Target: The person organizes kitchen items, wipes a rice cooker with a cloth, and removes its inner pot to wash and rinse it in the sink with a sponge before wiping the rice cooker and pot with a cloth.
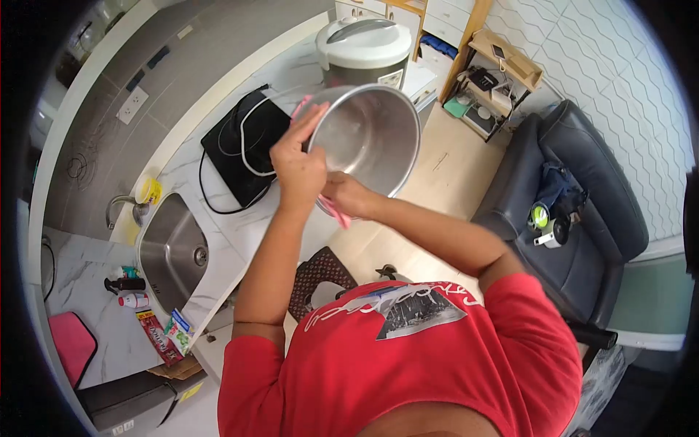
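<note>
A deep silver metal pot (382,142) is held up in front of me, tilted so that its bare inside shows. My left hand (298,156) is closed on the pot's near-left rim, with the thumb at the edge. Below it, my right hand (348,195) is closed on a pink cloth (336,213) against the pot's lower side. More pink shows past the fingers of my left hand. The fingertips of my right hand are partly hidden.
A lidded rice cooker (364,47) stands on the counter behind the pot. Left of the pot lies a black flat cooktop (244,146) with a white cord across it. A steel sink (171,251), packets (156,335) and a dark armchair (561,218) are around me.
</note>
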A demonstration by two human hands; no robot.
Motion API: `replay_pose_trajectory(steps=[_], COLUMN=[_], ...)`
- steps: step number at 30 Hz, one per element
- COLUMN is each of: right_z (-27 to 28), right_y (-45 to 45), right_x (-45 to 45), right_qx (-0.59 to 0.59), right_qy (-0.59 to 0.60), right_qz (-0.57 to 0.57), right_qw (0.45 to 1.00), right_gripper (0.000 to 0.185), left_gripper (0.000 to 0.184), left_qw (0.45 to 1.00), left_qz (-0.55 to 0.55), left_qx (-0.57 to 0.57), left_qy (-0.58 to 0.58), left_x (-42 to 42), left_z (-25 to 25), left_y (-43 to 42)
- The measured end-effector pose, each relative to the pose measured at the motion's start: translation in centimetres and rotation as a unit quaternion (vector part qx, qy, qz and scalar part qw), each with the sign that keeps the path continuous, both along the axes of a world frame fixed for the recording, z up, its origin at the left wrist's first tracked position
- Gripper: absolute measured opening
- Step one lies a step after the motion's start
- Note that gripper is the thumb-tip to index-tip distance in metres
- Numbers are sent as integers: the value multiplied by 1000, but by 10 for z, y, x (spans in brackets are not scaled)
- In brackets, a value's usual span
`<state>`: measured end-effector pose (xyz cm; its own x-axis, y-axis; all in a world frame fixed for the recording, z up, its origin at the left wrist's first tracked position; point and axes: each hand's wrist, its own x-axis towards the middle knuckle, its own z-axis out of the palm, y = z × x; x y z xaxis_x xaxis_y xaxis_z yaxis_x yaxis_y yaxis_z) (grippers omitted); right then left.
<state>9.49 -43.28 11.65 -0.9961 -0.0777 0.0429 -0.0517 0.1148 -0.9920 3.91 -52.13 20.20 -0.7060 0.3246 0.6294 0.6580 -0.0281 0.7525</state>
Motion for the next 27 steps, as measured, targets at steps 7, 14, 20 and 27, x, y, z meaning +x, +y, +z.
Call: replay_pose_trajectory(steps=[7, 14, 20, 27], right_z=[7, 72, 33, 53], right_y=[87, 258, 244, 154], right_x=[38, -81, -196, -313], right_qx=[89, 294, 546, 586], right_qy=[125, 339, 292, 339], right_qz=[109, -193, -83, 19], right_qw=[982, 872, 781, 735], right_gripper=[19, 36, 42, 24], left_gripper=[55, 69, 72, 73], left_qw=[986, 936, 899, 880], left_qz=[83, 152, 305, 349], left_qx=[46, 143, 139, 178], left_qy=[-138, -284, -281, -268], left_x=[-20, -67, -113, -147], left_z=[-39, -37, -48, -35], left_y=[26, -36, -64, -39])
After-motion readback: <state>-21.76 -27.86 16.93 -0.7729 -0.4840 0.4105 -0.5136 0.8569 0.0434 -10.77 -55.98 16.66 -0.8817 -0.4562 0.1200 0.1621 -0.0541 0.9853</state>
